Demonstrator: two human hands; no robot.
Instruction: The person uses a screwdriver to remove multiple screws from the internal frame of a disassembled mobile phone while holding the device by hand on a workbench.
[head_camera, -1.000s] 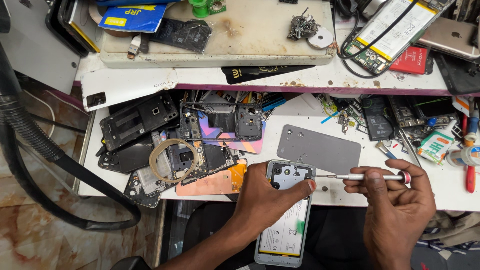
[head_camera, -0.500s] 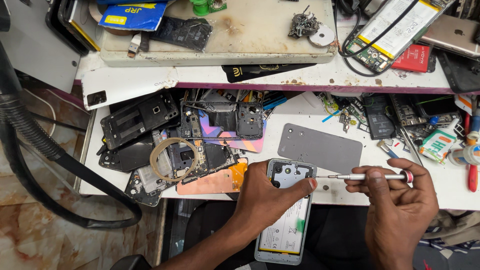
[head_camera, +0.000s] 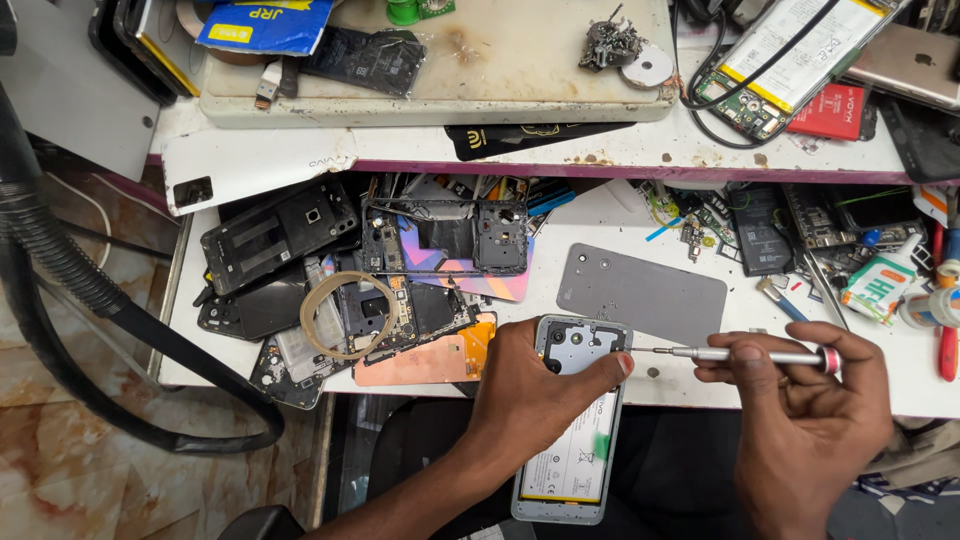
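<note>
My left hand (head_camera: 530, 385) grips an opened phone (head_camera: 575, 420) with its back off, so the white battery and grey upper shield show. The phone hangs over the table's front edge. My right hand (head_camera: 800, 410) holds a thin silver screwdriver (head_camera: 745, 354) with a red ring near its end. It lies level, its tip pointing left at the phone's top right corner beside my left fingertip. A grey back cover (head_camera: 640, 295) lies flat on the white table (head_camera: 880, 380) just behind the phone.
Several stripped phone frames and boards (head_camera: 380, 290) with a tan rubber band (head_camera: 340, 315) pile at the left. A raised shelf (head_camera: 640, 150) holds a worn white board (head_camera: 440, 60), another opened phone (head_camera: 790, 65) and a red battery (head_camera: 830, 110). Tools lie at right. A black hose (head_camera: 90, 300) loops left.
Nothing has visibly changed beyond a slight shift of the view; both hands keep the same hold on the phone and the screwdriver.
</note>
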